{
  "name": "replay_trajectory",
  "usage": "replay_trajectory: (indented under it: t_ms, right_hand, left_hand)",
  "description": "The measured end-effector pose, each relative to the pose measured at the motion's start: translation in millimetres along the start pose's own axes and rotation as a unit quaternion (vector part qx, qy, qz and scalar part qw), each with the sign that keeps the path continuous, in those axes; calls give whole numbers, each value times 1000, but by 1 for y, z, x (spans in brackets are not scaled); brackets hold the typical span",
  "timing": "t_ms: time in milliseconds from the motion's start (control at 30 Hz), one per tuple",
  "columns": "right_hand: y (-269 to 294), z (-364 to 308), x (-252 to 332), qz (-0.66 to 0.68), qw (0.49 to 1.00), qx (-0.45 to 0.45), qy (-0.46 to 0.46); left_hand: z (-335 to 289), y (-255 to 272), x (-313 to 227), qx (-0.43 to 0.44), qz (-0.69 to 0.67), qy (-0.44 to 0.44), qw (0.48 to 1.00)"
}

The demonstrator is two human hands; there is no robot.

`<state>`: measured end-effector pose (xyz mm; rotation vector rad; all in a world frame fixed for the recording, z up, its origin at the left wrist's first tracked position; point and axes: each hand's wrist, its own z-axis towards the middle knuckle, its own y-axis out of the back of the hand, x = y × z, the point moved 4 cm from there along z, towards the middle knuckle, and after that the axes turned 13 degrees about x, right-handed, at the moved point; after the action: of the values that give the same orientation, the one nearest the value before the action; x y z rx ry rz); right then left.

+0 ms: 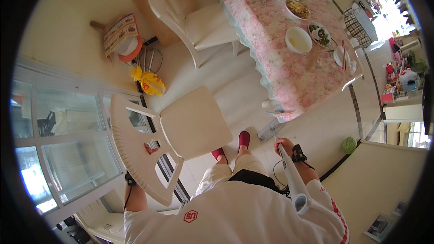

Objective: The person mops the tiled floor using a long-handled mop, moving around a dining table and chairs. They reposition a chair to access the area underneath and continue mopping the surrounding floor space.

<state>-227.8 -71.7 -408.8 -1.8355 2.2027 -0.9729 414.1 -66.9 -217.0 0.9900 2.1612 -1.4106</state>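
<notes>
The left hand (150, 149) reaches behind the backrest of a white chair (195, 124), and only its curled fingers show through an opening there, seemingly hooked round a slat; the thumb and palm are hidden. The right hand (285, 146) is wrapped in a full fist round the shaft of a white long-handled floor cleaner (294, 178). Largest about them is the dining table, draped in a pink floral tablecloth (280, 70), ahead and to the right. The held chair stands to the person's left, beside the glass-paned sliding door (68, 117); its legs are out of sight, so whether it is lifted or tilted cannot be told. It looks stiff and fairly bulky, smooth enough to slip a little, and best held by the backrest's slats or top rail. A second white chair (210, 25) is farther off, near the table. The floor cleaner slants along the person's right side, its flat grey head (269, 130) low by the table's near corner; it should be rigid and light enough for one hand, gripped on its slim shaft. Smaller still are a watermelon (349, 144) on the right, dark red slippers (244, 139), and chopsticks (344, 54) on the table.
</notes>
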Motion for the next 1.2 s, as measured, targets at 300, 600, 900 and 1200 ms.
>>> replay_trajectory:
  t_ms: [300,600,900,1200]
  right_hand:
    - [32,-34,38,151,987,-19,-50]
    - [57,-74,78,211,976,-54,-30]
    - [51,-82,104,209,976,-59,-19]
    - [65,-79,92,201,978,-56,-9]
  left_hand:
    - [135,-135,64,43,-1,93,995]
    - [274,-306,116,22,46,180,982]
    - [351,-312,137,36,-26,145,988]
    - [408,-251,102,243,-35,-23,969]
